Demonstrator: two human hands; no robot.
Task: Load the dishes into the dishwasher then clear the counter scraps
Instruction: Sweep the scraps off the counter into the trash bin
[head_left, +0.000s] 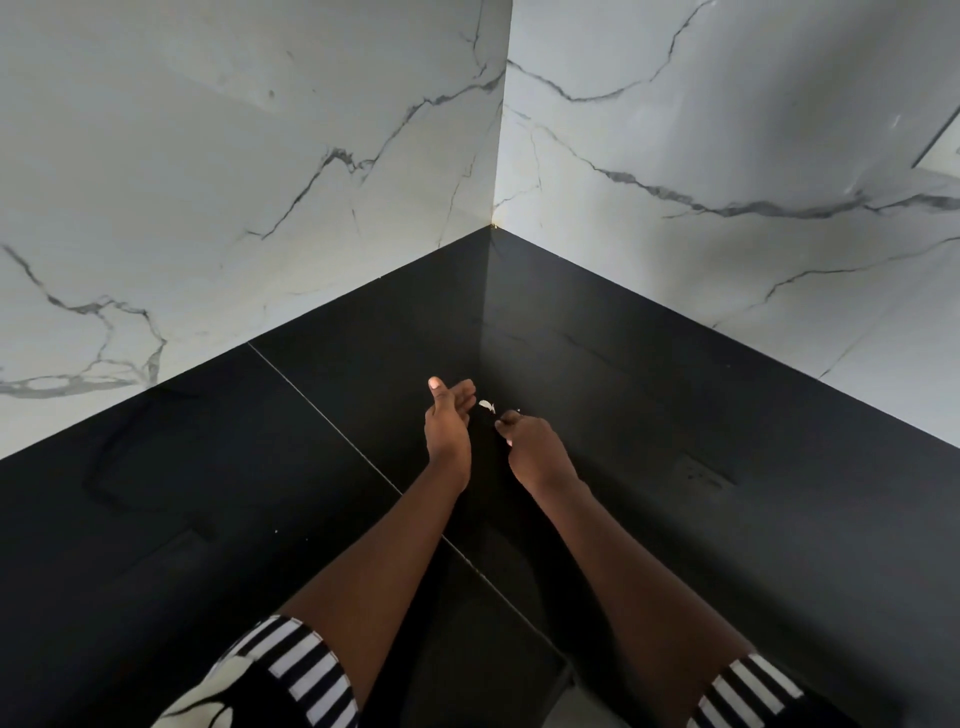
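Note:
A small white scrap (487, 406) lies on the black counter (260, 493), in the corner area between my two hands. My left hand (448, 421) stands on its edge just left of the scrap, palm cupped toward it, thumb up, fingers apart and empty. My right hand (527, 444) is just right of the scrap with its fingers curled and pinched together near the counter; a tiny white speck (518, 411) shows beside its fingertips. Whether the right fingers hold a crumb is hidden. No dishes or dishwasher are in view.
White marble-veined walls (260, 182) meet in a corner behind the counter. A thin seam (332, 423) runs diagonally across the black surface under my left forearm. Striped sleeves show at the bottom.

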